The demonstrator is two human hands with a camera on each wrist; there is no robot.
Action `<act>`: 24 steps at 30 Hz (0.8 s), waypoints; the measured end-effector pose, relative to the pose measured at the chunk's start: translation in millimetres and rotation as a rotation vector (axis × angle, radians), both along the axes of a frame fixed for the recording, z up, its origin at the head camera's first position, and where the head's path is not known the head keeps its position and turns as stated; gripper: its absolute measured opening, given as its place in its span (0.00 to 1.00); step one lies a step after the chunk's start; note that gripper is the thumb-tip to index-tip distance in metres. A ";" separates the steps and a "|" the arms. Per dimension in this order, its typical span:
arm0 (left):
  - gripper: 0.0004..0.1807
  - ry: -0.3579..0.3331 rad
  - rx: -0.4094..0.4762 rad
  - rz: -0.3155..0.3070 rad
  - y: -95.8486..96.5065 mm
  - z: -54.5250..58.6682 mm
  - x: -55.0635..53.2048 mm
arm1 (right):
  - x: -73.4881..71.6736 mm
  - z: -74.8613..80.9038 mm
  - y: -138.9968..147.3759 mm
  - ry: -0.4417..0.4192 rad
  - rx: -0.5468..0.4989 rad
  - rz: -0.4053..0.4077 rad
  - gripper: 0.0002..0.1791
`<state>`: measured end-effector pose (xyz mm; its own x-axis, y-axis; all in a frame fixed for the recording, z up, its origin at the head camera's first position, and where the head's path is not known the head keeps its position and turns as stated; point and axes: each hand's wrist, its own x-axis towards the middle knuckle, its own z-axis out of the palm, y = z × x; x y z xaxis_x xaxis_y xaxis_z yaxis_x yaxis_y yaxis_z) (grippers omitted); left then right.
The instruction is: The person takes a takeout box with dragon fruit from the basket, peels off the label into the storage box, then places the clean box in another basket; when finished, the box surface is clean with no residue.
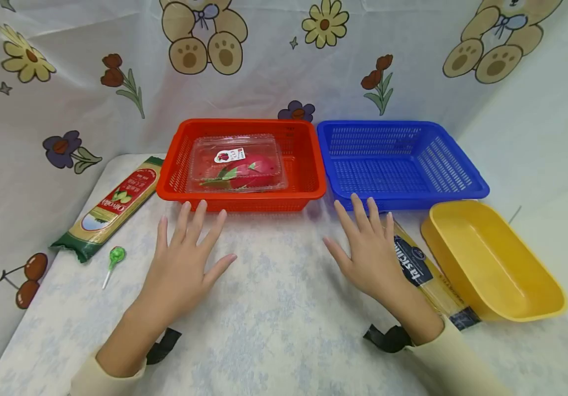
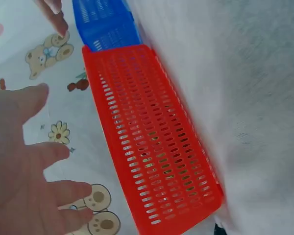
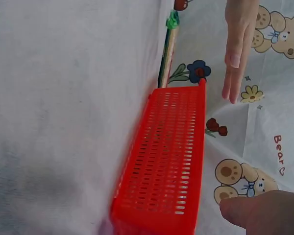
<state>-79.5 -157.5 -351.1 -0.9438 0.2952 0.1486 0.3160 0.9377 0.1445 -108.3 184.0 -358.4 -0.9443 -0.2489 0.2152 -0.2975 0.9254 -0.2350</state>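
Observation:
My left hand [image 1: 183, 268] hovers with spread fingers in front of the red basket [image 1: 239, 204], holding nothing. Inside that basket lies a clear plastic box [image 1: 238, 163] with a pink dragon fruit [image 1: 254, 171] in it. On the other side, my right hand [image 1: 370, 256] is also held out with fingers apart, in front of the blue basket [image 1: 407, 202]. Partly hidden behind the right hand and forearm is a clear pack of spaghetti [image 1: 429, 275] with a dark label. In the left wrist view the left fingers [image 2: 71, 192] are straight and apart from the red basket.
A green and gold pasta packet [image 1: 115, 206] lies left of the red basket, with a green lollipop [image 1: 117, 254] nearer me. A yellow tub [image 1: 491, 258] stands at the right beside the spaghetti. Behind the baskets hangs a printed cloth [image 1: 274, 71].

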 end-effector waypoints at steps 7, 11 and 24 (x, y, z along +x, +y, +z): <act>0.39 0.121 0.343 0.003 -10.3 2.0 -25.5 | -28.0 25.4 -19.1 -0.061 -0.150 0.050 0.41; 0.34 0.214 0.563 0.064 -20.8 -1.3 -42.1 | -49.1 37.9 -37.0 -0.090 -0.237 0.082 0.41; 0.37 0.104 0.821 0.347 -49.7 -23.2 -77.6 | -125.3 39.4 -81.5 -0.306 -0.380 0.131 0.38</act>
